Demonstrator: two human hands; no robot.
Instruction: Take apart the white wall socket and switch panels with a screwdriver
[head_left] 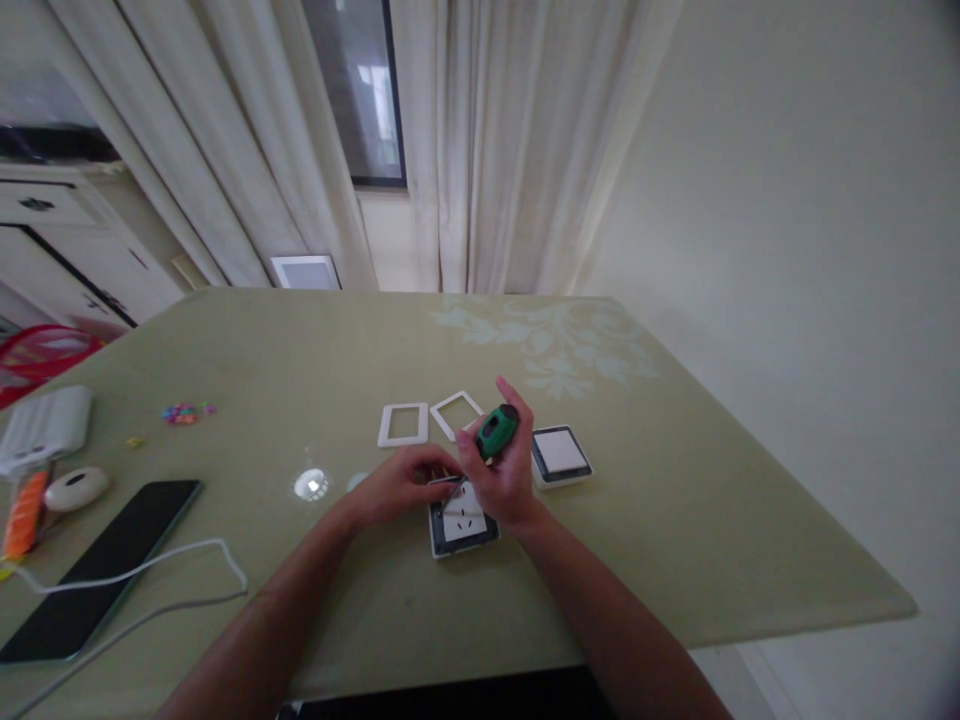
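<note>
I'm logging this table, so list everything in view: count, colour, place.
Socket: 1, white-and-dark, near centre
Screwdriver: 1, green-handled, over socket
Frames: 2, white, beyond socket
Switch-like panel: 1, white-and-dark, right of socket
Phone: 1, black, left
Cable: 1, white, across phone
Case: 1, white, left
Round object: 1, white, near case
Slim item: 1, orange, near case
Small pieces: several, multicoloured, left
Basket-like thing: 1, red, left
Cabinet: 1, white, left
Curtains: 2, cream, back
Window: 1, dark-framed, back
Framed panel: 1, white, back
Wall: 1, cream, right
Table: 1, green, centre
Unclear object: 1, black, bottom
Left hand: 1, bare, at socket
Right hand: 1, bare, on screwdriver
</note>
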